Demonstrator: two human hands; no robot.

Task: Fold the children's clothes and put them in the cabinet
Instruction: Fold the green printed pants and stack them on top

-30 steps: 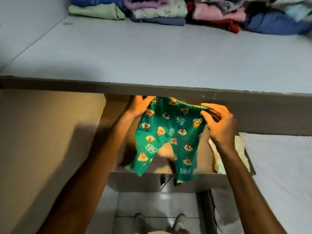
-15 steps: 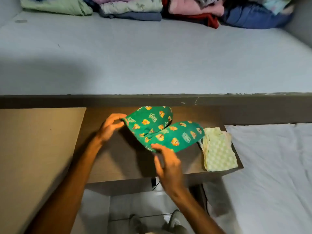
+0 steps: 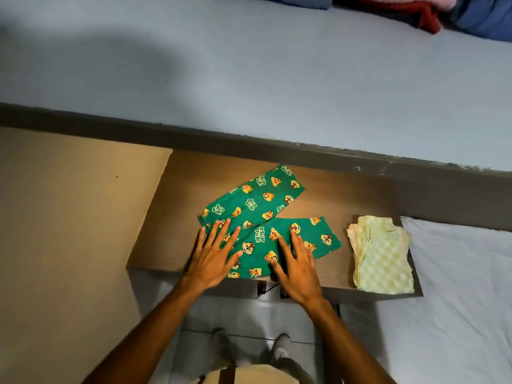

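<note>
Small green trousers [image 3: 263,206] printed with cartoon chipmunks lie spread flat on a brown shelf board [image 3: 171,217], legs fanned toward the upper right and right. My left hand [image 3: 214,253] presses flat on the waist end with straight, spread fingers. My right hand [image 3: 297,264] presses flat on the lower leg, fingers straight. A folded pale green checked garment [image 3: 382,253] lies at the board's right end.
Above the board runs a wide grey-blue cabinet shelf [image 3: 249,65] with piled clothes [image 3: 432,15] at its far back. A white sheet [image 3: 457,286] lies at the right. A tan panel [image 3: 63,217] stands at the left. My feet are on the floor below.
The trousers hung from both hands a second ago, then were laid down. Now they lie flat and both hands have let go of the waistband and press on the cloth.
</note>
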